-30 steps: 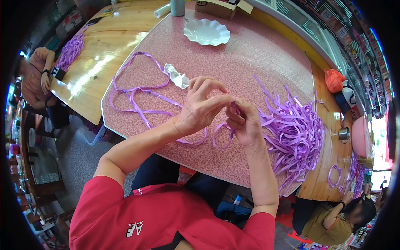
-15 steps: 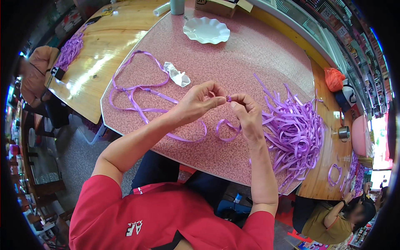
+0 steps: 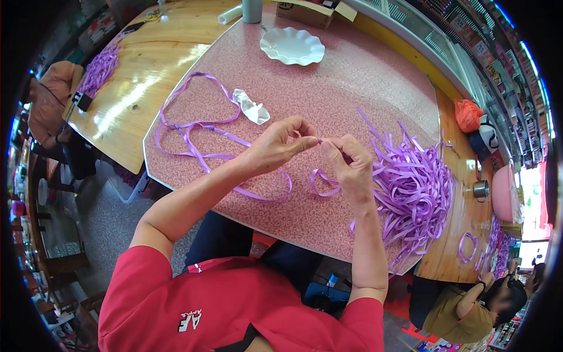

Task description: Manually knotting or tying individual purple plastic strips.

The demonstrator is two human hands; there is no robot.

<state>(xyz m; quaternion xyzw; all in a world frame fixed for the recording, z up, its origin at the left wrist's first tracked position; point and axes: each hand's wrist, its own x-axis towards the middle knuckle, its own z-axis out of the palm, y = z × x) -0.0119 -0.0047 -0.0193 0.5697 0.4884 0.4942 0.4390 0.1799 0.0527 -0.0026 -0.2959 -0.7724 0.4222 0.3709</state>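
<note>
Mostly, the hands [image 3: 350, 164] hide the pinched purple ribbon [image 3: 320, 141]; details blur.

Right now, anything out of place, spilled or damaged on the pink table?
One mild oddity: a crumpled white scrap lies by the looped purple ribbon toward the left of the pink table; looks like litter, material unclear. The ribbon pile at right looks tangled, strands sticking out. No spill or damage visible.

ribbon pile [image 3: 416, 190] looks satiny, smooth | left table [image 3: 167, 47] shows glossy wood | plate [image 3: 292, 46] looks glossy | box [image 3: 305, 14] is matt cardboard
</note>
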